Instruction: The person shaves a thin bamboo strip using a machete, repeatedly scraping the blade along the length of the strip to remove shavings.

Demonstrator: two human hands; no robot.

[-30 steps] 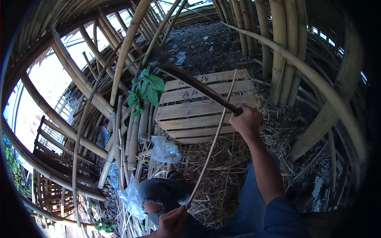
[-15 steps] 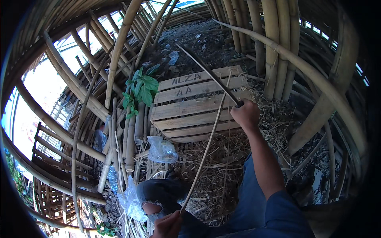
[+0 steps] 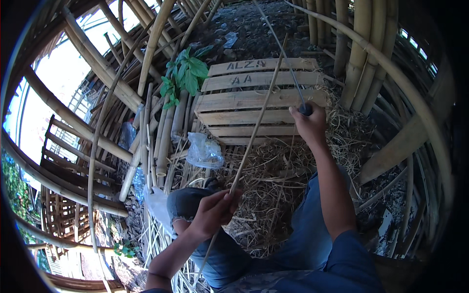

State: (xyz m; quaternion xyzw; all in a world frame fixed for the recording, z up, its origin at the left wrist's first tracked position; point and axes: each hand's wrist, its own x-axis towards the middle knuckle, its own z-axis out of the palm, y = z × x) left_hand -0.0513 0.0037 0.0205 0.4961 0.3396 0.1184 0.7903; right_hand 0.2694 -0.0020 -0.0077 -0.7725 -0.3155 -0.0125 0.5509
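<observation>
My left hand [image 3: 215, 212] is closed around a long, thin bamboo strip [image 3: 257, 126], in front of my bent knee. The strip slants up and away to the right, and its tail hangs below the hand toward my lap. In my right hand [image 3: 312, 124], a machete [image 3: 295, 82] is gripped by its dark handle. Its long, narrow blade points away from me, seen nearly edge-on, and crosses the strip's far part in the view. Whether the two touch, I cannot tell. Behind both lies a slatted wooden crate [image 3: 227, 101].
Shavings [image 3: 264, 195] cover the ground between my legs and around the crate. Left of it are bamboo poles [image 3: 163, 146], a leafy plant [image 3: 188, 75] and a clear plastic bag [image 3: 205, 150]. A curved bamboo pole [image 3: 391, 90] arches across the right side, beside thick upright posts [image 3: 364, 58].
My left hand has risen from the lower edge, further up along the view, with the strip. The machete blade has swung from slanting left to pointing more straight ahead. The view has tilted downward.
</observation>
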